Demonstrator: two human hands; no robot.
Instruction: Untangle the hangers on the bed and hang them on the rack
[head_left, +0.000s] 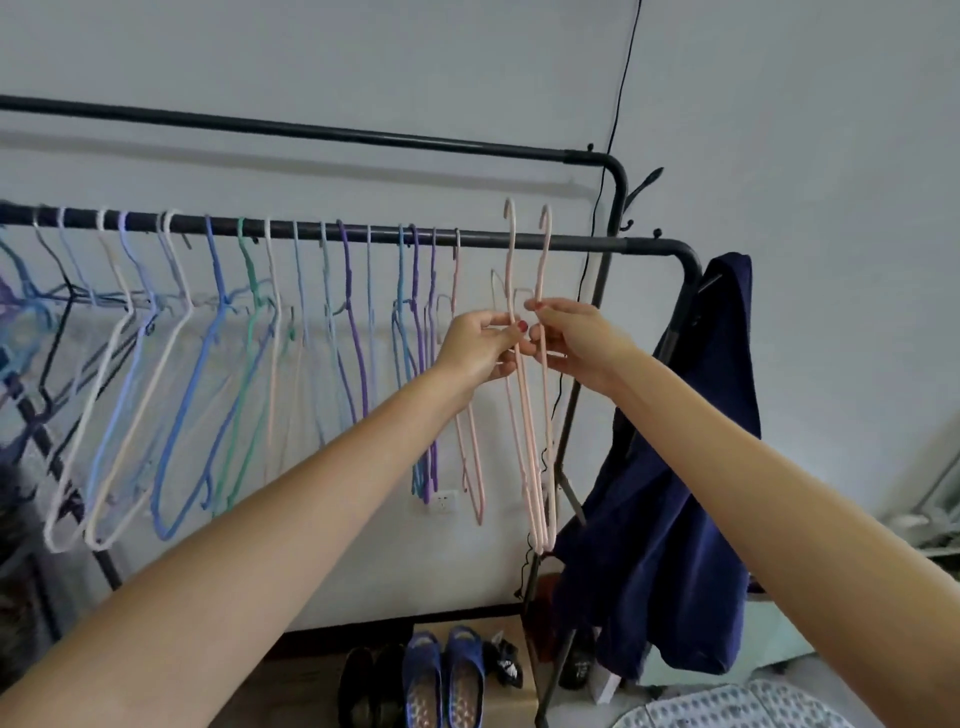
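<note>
Pink hangers (535, 415) pinched — left hand (480, 345), right hand (569, 335).

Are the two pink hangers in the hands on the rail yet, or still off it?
Off. The two pink hangers are held by the left hand and right hand, hooks raised above the lower rail, not over it.

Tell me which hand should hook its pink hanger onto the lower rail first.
Probably the right hand. It pinches the pink hanger nearest the bare stretch of lower rail, its hook above the rail. The left hand holds its own hanger beside those already hung.
</note>
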